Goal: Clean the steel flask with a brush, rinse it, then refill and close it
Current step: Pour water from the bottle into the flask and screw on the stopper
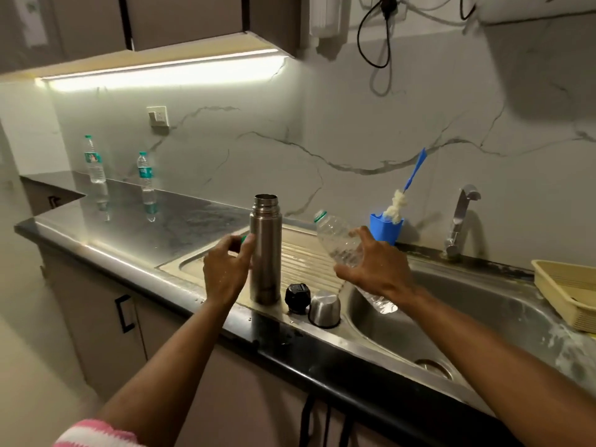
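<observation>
Your right hand (374, 266) is wrapping around a clear plastic bottle (338, 241), fingers curled about its body, and you are tilting it so the open neck with its green ring is pointing up and left toward the flask (266, 250). Your left hand (225, 269) is pinching a small green cap (244, 239) between thumb and fingertips while hovering just beside the flask; whether it is touching the steel, I cannot tell.

Between your two hands the flask is standing upright and open on the ribbed drainboard (309, 256). Just below your right hand the black stopper (297, 297) and the steel cup (324, 308) are sitting side by side at the front edge. Beyond your right hand the brush (400, 201) is resting head-down in a blue holder (385, 229), with the tap (461, 217) further right and the sink (419, 324) below.

Judging from this, you are about to refill. The flask mouth is narrow and nothing is steadying it firmly, so a fast pour could spill over the drainboard or a knock could topple it. The stopper and cup, close to the edge, could be nudged off.

Well off to the left, two bottles (95, 159) are carrying green labels, too blurred to read.
</observation>
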